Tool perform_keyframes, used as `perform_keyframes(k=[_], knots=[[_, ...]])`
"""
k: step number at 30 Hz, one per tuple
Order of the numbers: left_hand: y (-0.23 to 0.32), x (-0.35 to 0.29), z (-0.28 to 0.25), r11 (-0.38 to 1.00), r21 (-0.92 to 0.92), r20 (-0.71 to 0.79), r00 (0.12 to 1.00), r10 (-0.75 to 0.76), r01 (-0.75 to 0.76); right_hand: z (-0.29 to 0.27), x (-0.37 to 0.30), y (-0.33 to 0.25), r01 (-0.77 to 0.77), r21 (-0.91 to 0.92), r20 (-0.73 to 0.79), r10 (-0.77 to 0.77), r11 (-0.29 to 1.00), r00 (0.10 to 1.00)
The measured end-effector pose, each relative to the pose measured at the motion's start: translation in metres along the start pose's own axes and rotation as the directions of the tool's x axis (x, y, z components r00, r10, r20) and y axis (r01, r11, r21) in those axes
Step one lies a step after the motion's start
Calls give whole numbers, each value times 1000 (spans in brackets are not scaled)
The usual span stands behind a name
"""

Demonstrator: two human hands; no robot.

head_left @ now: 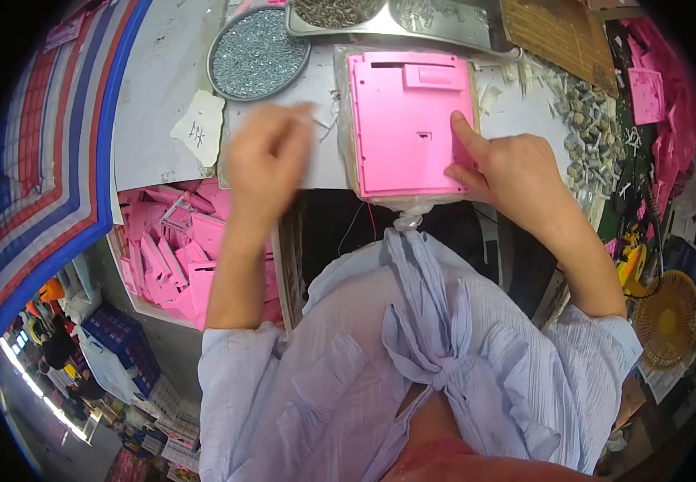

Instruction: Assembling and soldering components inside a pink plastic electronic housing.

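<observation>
A pink plastic panel [400, 132] lies on a plastic-wrapped pad [409, 202] at the table's near edge. It has a raised block near its far side and a small slot in the middle. My right hand [517, 173] holds the panel's right side, with forefinger and thumb on its face and the other fingers curled at the edge. Left of the panel, my left hand [266, 165] hangs over the table, smeared by motion. Its fingers look curled, but whether they hold anything does not show. Small white bits [325, 122] lie beside it.
A round tray of small silvery metal parts [258, 53] and a metal tray [444, 18] stand at the back. Below left, a box holds pink plastic pieces [173, 253]. Small greyish parts [593, 132] are heaped at right, near a brown board [561, 40].
</observation>
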State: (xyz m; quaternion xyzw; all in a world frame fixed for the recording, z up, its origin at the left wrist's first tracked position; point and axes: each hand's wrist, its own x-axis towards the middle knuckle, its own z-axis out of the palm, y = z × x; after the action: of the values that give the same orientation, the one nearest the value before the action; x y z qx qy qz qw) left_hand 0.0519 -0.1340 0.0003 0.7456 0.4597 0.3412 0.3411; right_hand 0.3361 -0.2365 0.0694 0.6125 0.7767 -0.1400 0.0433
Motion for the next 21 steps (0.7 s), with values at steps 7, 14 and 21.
perform_keyframes(k=[7,14,21], knots=[[-43,82,-43,694,697,137,984,116,-179,-18,15,-1,88,-55,77,-83,995,994],[-63,101,-30,705,703,12,992,127,-98,-20,15,-6,95,-56,93,-90,994,992],[-60,102,-16,675,736,-21,994,103,-54,-16,12,-1,89,-55,54,-87,994,995]])
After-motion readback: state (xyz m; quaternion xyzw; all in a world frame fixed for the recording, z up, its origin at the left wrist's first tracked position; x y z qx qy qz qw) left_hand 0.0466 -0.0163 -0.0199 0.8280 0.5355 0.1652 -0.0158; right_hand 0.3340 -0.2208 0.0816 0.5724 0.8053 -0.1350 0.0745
